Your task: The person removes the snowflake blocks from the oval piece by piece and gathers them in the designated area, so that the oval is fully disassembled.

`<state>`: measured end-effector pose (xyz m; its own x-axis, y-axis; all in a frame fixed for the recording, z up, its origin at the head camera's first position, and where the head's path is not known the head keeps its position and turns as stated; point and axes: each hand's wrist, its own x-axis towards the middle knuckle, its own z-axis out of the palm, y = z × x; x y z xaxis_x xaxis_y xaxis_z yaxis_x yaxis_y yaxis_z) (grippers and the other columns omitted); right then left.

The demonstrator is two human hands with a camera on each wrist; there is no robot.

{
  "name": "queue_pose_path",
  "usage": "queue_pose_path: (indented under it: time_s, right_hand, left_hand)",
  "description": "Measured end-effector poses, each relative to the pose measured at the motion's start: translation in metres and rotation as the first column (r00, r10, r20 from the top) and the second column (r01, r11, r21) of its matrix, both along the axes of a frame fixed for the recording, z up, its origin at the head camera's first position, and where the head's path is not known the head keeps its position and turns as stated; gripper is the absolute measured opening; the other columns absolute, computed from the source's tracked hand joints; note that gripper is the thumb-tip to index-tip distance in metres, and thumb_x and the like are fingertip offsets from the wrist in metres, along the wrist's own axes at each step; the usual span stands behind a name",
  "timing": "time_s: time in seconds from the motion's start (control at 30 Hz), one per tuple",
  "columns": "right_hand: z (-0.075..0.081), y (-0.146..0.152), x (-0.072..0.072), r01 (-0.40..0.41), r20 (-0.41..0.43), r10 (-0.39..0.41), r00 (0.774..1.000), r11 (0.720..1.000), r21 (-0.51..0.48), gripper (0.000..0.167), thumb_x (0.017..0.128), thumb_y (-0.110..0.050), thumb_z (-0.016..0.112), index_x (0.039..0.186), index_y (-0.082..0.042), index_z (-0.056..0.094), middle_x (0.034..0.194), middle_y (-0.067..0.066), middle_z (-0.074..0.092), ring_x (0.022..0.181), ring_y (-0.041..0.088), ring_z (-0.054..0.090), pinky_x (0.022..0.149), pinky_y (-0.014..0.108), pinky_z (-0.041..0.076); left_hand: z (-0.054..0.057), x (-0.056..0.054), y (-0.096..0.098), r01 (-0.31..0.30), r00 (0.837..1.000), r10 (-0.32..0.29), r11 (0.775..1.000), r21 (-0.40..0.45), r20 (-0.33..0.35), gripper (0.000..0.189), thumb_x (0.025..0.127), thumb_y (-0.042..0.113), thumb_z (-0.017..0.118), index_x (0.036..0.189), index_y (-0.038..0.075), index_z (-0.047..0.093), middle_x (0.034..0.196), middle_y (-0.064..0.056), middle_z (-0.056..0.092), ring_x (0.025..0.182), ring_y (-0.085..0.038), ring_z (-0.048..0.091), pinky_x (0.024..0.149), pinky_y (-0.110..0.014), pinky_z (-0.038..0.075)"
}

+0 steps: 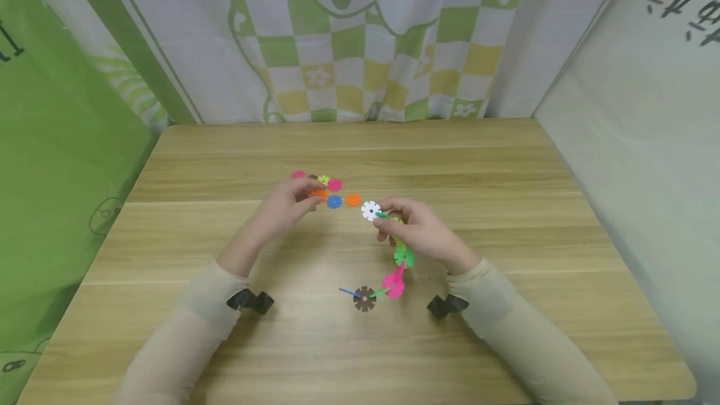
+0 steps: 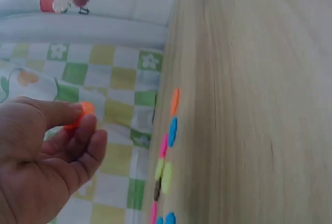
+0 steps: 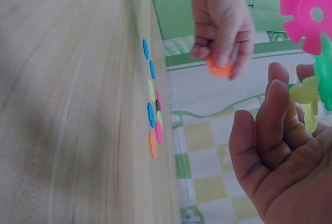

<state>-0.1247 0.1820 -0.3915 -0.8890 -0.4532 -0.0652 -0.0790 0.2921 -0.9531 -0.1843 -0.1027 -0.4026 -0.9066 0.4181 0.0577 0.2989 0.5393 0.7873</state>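
Note:
My left hand (image 1: pixel 287 206) pinches an orange notched plastic disc (image 2: pixel 87 108) between thumb and fingers, raised above the table. My right hand (image 1: pixel 423 229) grips one end of a chain of interlocked notched discs. A white disc (image 1: pixel 371 210) stands out at that end, beside the thumb. From the hand the chain hangs through yellow, a green disc (image 1: pixel 404 257) and a pink disc (image 1: pixel 393 286) to a brown disc (image 1: pixel 364 299), with a blue disc (image 1: pixel 349 292) seen edge-on at its tip. Part of the chain is hidden behind the right fingers.
Loose discs lie flat on the wooden table (image 1: pixel 484 167): an orange one (image 1: pixel 353 199), a blue one (image 1: pixel 334 202), a pink one (image 1: pixel 334 185) and several more by the left hand. A checked curtain (image 1: pixel 349 49) hangs behind the far edge; panels stand at both sides.

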Motion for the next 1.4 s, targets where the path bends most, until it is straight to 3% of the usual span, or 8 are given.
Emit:
queue_pose_path:
  time_s: [0.07, 0.27, 0.4, 0.6, 1.07, 1.23, 1.4]
  right_hand:
    - [-0.001, 0.000, 0.000, -0.004, -0.001, 0.004, 1.000, 1.000, 0.002, 0.027, 0.097, -0.018, 0.063, 0.120, -0.004, 0.062, 0.083, 0.012, 0.067, 0.067, 0.032, 0.060, 0.051, 0.026, 0.049]
    - [-0.002, -0.001, 0.001, -0.019, -0.003, 0.019, 1.000, 1.000, -0.009, 0.027, 0.097, -0.019, 0.064, 0.119, -0.004, 0.063, 0.084, 0.013, 0.067, 0.070, 0.041, 0.059, 0.051, 0.026, 0.049]
    - [-0.003, -0.003, 0.001, -0.028, -0.003, 0.028, 1.000, 1.000, 0.007, 0.029, 0.097, -0.021, 0.064, 0.121, -0.004, 0.063, 0.085, 0.012, 0.068, 0.071, 0.041, 0.060, 0.053, 0.026, 0.050]
    - [-0.005, -0.003, 0.001, -0.033, -0.005, 0.033, 0.999, 0.999, 0.029, 0.030, 0.097, -0.023, 0.064, 0.121, -0.005, 0.064, 0.086, 0.010, 0.068, 0.074, 0.042, 0.061, 0.057, 0.029, 0.052]
    - [-0.005, -0.004, 0.001, -0.033, -0.023, 0.034, 0.999, 0.998, 0.050, 0.028, 0.098, -0.022, 0.063, 0.120, -0.005, 0.064, 0.086, 0.009, 0.068, 0.070, 0.028, 0.062, 0.058, 0.030, 0.053]
    - [-0.005, -0.004, 0.001, -0.033, -0.023, 0.034, 0.999, 0.998, 0.055, 0.030, 0.098, -0.024, 0.063, 0.120, -0.004, 0.063, 0.085, 0.009, 0.068, 0.070, 0.026, 0.062, 0.058, 0.030, 0.053]
    - [-0.006, -0.005, 0.000, -0.035, -0.024, 0.036, 0.999, 0.998, 0.059, 0.029, 0.098, -0.024, 0.063, 0.120, -0.004, 0.064, 0.084, 0.009, 0.068, 0.070, 0.025, 0.062, 0.059, 0.030, 0.053]
  left_hand:
    - [-0.005, -0.007, -0.006, 0.003, 1.000, -0.002, 0.999, -0.050, 0.022, 0.027, 0.096, 0.012, 0.064, 0.122, 0.007, 0.067, 0.104, -0.005, 0.066, 0.084, -0.022, 0.065, 0.067, -0.033, 0.054]
    - [-0.021, -0.019, -0.017, 0.059, 0.998, -0.061, 0.979, -0.197, -0.003, 0.025, 0.095, 0.006, 0.059, 0.118, 0.001, 0.068, 0.102, -0.010, 0.066, 0.090, -0.026, 0.059, 0.076, -0.039, 0.051]
    - [-0.028, -0.023, -0.020, 0.099, 0.995, -0.097, 0.965, -0.243, 0.022, 0.026, 0.093, 0.003, 0.057, 0.117, -0.003, 0.066, 0.100, -0.013, 0.065, 0.092, -0.028, 0.059, 0.080, -0.042, 0.051]
    - [-0.030, -0.026, -0.021, 0.101, 0.994, -0.088, 0.955, -0.280, 0.058, 0.031, 0.091, 0.002, 0.058, 0.121, -0.004, 0.063, 0.105, -0.018, 0.064, 0.099, -0.032, 0.060, 0.087, -0.046, 0.051]
    - [-0.022, -0.022, -0.029, 0.030, 0.993, -0.001, 0.968, -0.247, 0.115, 0.036, 0.102, 0.019, 0.049, 0.129, -0.001, 0.059, 0.124, -0.016, 0.062, 0.098, -0.028, 0.056, 0.085, -0.044, 0.050]
    - [-0.018, -0.018, -0.027, 0.037, 0.996, -0.019, 0.976, -0.214, 0.083, 0.033, 0.102, 0.022, 0.051, 0.126, 0.003, 0.062, 0.118, -0.012, 0.065, 0.100, -0.026, 0.058, 0.086, -0.044, 0.051]
    - [-0.008, -0.009, -0.016, 0.068, 0.997, -0.071, 0.983, -0.168, -0.009, 0.027, 0.100, 0.018, 0.054, 0.119, 0.003, 0.067, 0.099, -0.010, 0.067, 0.084, -0.022, 0.057, 0.074, -0.038, 0.051]
